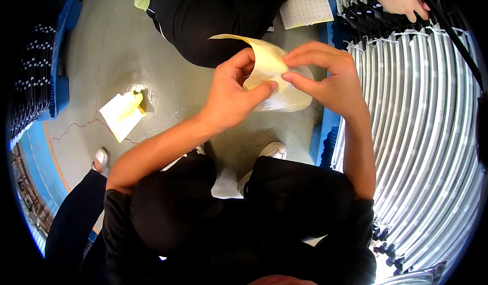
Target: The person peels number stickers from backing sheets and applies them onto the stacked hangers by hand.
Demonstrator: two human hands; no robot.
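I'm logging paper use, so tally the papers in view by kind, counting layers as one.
Curled paper, gripped by the left hand and touched by the right hand: 1
Yellow-and-white paper on the floor: 1
Sheet printed with rows of marks: 1
Total: 3

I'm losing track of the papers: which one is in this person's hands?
The curled yellowish sheet, held by the left hand and right hand. The sheet with printed rows and the paper on the floor touch neither.
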